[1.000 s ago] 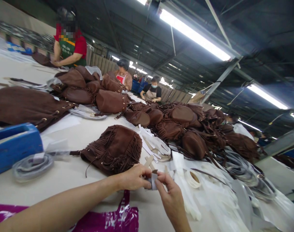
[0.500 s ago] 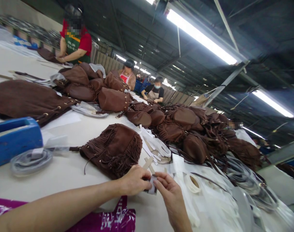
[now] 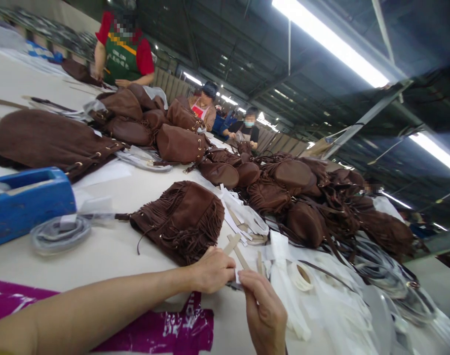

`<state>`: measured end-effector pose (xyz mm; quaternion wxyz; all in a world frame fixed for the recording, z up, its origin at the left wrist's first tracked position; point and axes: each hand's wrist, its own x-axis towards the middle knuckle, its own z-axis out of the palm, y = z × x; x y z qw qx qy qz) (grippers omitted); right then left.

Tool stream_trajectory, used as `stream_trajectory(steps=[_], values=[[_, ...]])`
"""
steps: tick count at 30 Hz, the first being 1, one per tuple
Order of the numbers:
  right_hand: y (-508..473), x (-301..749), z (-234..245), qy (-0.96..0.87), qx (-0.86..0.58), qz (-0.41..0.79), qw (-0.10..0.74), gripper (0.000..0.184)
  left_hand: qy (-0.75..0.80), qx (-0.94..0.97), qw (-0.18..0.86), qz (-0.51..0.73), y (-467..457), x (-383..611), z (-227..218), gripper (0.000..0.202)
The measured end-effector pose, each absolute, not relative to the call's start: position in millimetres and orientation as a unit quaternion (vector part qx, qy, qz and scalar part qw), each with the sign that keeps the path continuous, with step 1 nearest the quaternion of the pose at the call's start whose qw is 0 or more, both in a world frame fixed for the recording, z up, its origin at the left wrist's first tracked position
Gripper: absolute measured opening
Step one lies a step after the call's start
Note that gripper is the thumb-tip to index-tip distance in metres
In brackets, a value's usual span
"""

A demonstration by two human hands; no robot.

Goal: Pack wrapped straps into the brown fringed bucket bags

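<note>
Plastic packaging, shiny purple with white print (image 3: 166, 328), lies on the pale surface (image 3: 110, 266) at eight o'clock from the hands, partly under the left forearm. Between nine and ten sits a boxy blue dispenser (image 3: 30, 209), cut off by the frame edge, with a flat grey coil wrapped in clear plastic (image 3: 60, 235) just to its right. Large brown drawstring bag (image 3: 49, 140) at ten; at eleven, across the surface, stands a person in red sleeves and a green apron (image 3: 121, 61). Small brown fringed bag (image 3: 182, 219) lies on its side between ten and eleven, just beside the left hand (image 3: 212, 268). That hand is curled, thumb and forefinger pinching a small white slip (image 3: 237, 276); what its fingers cover is hidden. Tan strips (image 3: 241, 257) point toward twelve. The right hand (image 3: 264, 305) pinches the slip's other side. Heaped brown bags (image 3: 293, 175) fill one to two o'clock; a round white tape roll (image 3: 296, 279) sits at three.
</note>
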<state>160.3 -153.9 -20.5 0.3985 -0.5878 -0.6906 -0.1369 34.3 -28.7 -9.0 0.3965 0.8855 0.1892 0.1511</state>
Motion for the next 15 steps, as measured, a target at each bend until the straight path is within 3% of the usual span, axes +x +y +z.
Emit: stream_trajectory(steps=[5,10,15], values=[[-156.9,163.3,-31.6,-0.721,-0.557,-0.200,0.361,0.023,0.198,0.798,0.560,0.102,-21.3,35.4,-13.6,0.020],[-154.4,164.9,-33.1,-0.741,-0.545,-0.215,0.328,0.026,0.198,0.747,0.629,0.085,-15.5,34.1,-17.3,0.012],[-157.7,160.9,-30.7,-0.743,-0.539,-0.228,0.325,0.030,0.169,0.724,0.664,0.080,-16.6,30.3,-13.5,0.021]])
